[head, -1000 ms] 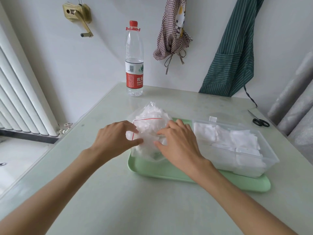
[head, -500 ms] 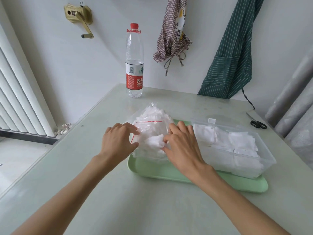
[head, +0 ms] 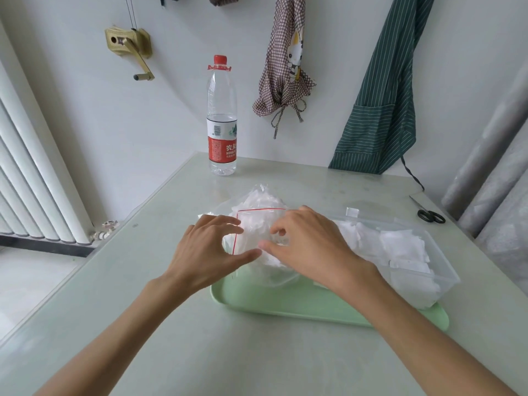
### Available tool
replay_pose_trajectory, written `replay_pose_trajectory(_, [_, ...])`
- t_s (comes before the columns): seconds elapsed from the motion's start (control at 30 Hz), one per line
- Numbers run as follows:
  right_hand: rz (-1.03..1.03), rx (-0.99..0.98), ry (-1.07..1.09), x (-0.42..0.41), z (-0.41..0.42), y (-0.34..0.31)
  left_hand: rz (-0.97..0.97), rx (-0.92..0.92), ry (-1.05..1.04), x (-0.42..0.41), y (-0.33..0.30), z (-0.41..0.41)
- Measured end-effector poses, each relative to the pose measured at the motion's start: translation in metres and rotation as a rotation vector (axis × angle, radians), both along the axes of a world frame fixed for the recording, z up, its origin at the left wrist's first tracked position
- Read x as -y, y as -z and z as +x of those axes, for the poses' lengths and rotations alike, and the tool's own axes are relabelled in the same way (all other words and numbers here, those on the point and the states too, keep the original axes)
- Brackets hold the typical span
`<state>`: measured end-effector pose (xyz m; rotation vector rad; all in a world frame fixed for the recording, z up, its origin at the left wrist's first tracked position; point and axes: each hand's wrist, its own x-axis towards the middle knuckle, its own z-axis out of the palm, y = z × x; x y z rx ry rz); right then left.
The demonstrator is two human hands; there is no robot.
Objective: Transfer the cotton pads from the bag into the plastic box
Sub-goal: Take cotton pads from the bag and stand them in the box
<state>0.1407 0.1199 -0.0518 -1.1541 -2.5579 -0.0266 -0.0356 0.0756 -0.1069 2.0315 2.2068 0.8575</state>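
Pale table, green tray. Left hand pinches bag mouth, right hand curled inside, hold unclear. Cotton pads light, soft; film slippery; pinch small stack, drop in plastic box.

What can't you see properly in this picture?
- Head view: the right hand covers the near right side of the bag, so its grip is unclear.
- How many pads fill the box: they overlap.
- Bottle label: too small to read fully.
- Aprons: cut off by the top edge.
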Motion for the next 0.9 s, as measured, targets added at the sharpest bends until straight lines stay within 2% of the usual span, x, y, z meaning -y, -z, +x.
replay_pose_trajectory(0.1, [-0.026,0.179,0.01,-0.01,-0.009,0.002,-0.029,-0.007,-0.086,-0.002,-0.001,0.01])
replay_pose_trajectory(0.23, [-0.065,0.301,-0.022,-0.01,-0.009,0.005,-0.073,-0.075,-0.138,-0.006,0.001,0.023])
replay_pose_trajectory(0.37, [0.004,0.282,-0.017,-0.006,-0.005,0.01,-0.08,-0.091,-0.149,-0.006,0.002,0.026])
replay_pose_trajectory(0.47, [-0.022,0.161,0.04,-0.009,0.0,0.015,-0.126,0.028,-0.121,-0.006,0.0,0.023])
replay_pose_trajectory(0.57, [0.106,0.029,-0.004,-0.009,0.006,0.021,-0.206,0.266,-0.096,-0.009,-0.008,0.022])
replay_pose_trajectory(0.67, [0.126,-0.229,-0.029,-0.01,0.015,0.026,-0.222,0.324,-0.106,-0.011,-0.015,0.023])
replay_pose_trajectory(0.73, [-0.006,-0.46,0.033,-0.011,0.021,0.023,-0.192,0.311,-0.121,-0.011,-0.02,0.023])
replay_pose_trajectory(0.9, [-0.601,-0.905,0.106,-0.014,0.042,0.011,-0.083,0.172,-0.17,-0.013,-0.03,0.033])
